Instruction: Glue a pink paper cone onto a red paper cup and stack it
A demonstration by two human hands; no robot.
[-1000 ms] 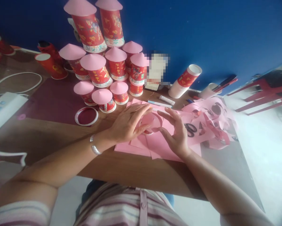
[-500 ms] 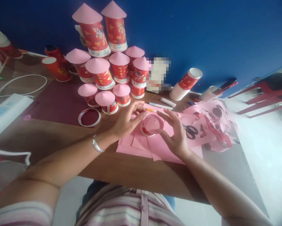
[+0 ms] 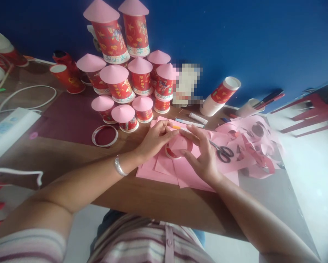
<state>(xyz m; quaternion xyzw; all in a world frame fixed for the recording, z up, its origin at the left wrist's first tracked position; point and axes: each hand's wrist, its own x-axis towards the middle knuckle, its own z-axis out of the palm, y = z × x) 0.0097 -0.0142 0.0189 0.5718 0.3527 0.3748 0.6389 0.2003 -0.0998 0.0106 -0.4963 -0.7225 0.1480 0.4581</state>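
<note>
A short red cup piece [image 3: 171,152] with a white rim stands on pink paper sheets [image 3: 164,166], topped by a pink paper cone [image 3: 180,145]. My left hand [image 3: 158,138] has its thumb and fingers closed at the cone's upper left edge. Around the right side of the same cone curve the thumb and fingers of my right hand [image 3: 203,155]. Its thumb lies against the near face, and the fingers reach over the far edge. An orange-tipped pen [image 3: 176,127] lies just beyond the fingertips, partly covered.
Red cups with pink cone roofs [image 3: 122,114] stand grouped at the back left. Black-handled scissors [image 3: 224,153] and cut pink scraps [image 3: 258,140] lie at right. Markers [image 3: 189,123], a tall cup stack [image 3: 221,95], a pen holder [image 3: 248,107] and a white-rimmed ring [image 3: 105,136] surround the workspace.
My left hand has moved right and closed in on the cone's edge. My right hand stays around the cone's right side, its fingers lower and closer. The view has shifted slightly.
</note>
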